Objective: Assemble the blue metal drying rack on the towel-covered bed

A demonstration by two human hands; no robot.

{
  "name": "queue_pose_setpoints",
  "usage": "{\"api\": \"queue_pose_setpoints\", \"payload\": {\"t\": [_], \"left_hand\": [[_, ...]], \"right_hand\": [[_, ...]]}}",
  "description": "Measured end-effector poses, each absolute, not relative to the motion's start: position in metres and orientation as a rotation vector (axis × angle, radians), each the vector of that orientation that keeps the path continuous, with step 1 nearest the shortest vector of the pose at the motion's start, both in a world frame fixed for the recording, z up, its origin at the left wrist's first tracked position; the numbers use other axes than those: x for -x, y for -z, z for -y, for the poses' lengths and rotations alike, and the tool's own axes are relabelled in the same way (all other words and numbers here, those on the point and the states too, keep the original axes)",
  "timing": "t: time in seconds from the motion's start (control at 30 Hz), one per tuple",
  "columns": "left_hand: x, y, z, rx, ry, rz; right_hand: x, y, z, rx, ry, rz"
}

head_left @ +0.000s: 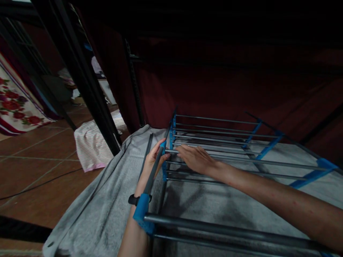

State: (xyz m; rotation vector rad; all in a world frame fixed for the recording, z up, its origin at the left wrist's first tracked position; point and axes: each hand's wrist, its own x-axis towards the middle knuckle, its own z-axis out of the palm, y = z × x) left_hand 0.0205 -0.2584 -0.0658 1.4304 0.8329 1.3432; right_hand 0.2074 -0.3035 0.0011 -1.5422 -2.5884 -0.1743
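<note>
A rack of grey metal tubes with blue plastic brackets lies across a grey blanket. My left hand [154, 156] is closed round a blue bracket [164, 167] on the near-left side, its thumb by the end of a cross tube [241, 161]. That same tube is gripped near its left end by my right hand [195, 157], fingers bent over it from above. Below them, a blue corner bracket [142, 213] joins a side tube to a thick front tube [214, 227]. On the far right, another blue bracket [325, 164] holds the opposite tube ends.
Grey blanket [107, 200] spreads under the rack, with a loose tube [146, 153] left of it. A black post [77, 71] rises at the left. Dark red cloth [214, 92] hangs behind. A striped cloth [92, 142] and a cable [40, 185] lie over the tiled floor.
</note>
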Motion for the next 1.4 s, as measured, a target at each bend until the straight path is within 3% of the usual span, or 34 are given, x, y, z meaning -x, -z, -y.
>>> {"api": "queue_pose_setpoints", "payload": {"t": [1.07,1.4], "left_hand": [[-0.029,0.06,0.266,-1.483,-1.301,-0.922],[-0.037,0.062,0.269,-1.467,-1.448,-0.858]], "right_hand": [[-0.207,-0.004,0.3,1.56,0.198,2.588],[-0.207,-0.005,0.298,1.588,0.143,2.582]]}}
